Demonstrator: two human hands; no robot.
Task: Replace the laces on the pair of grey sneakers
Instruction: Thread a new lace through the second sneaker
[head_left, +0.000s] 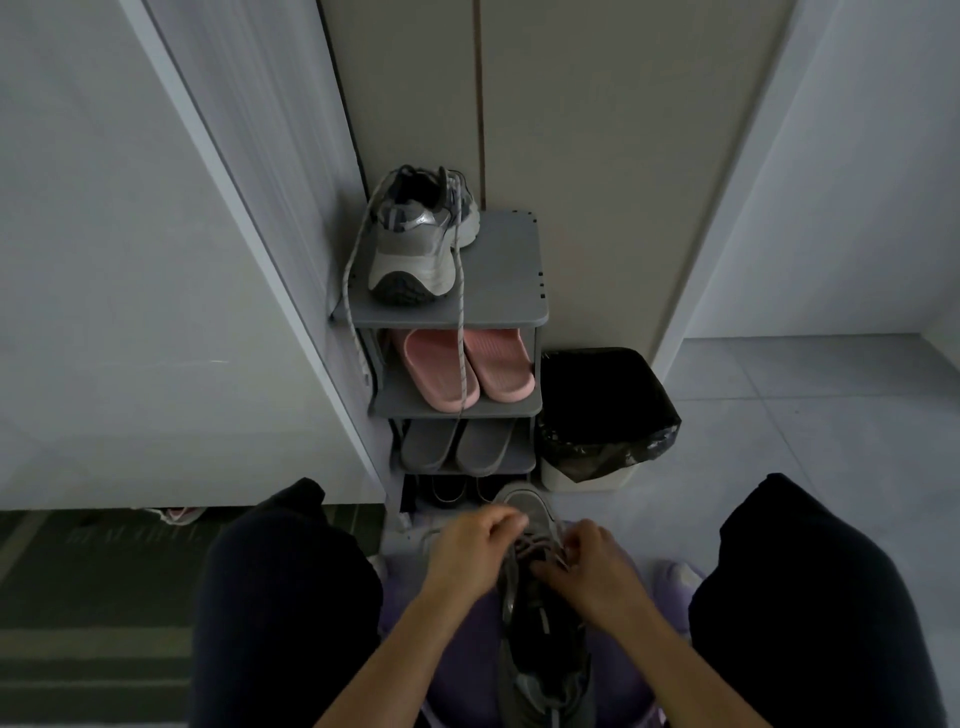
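1. A dark mat is seen on the floor at far left.
2. The left hand is held between the knees. Its fingers are curled tight on the lacing near the toe of the lap sneaker.
3. A grey sneaker is set on the left of the shoe rack top shelf. A speckled lace is hung from it past the pink slippers.
4. The lap sneaker is laid between the thighs, toe pointing away.
5. The lacing is pinched over the eyelets by the right hand, fingers closed.
6. A bin lined with a black bag is stood just right of the rack.
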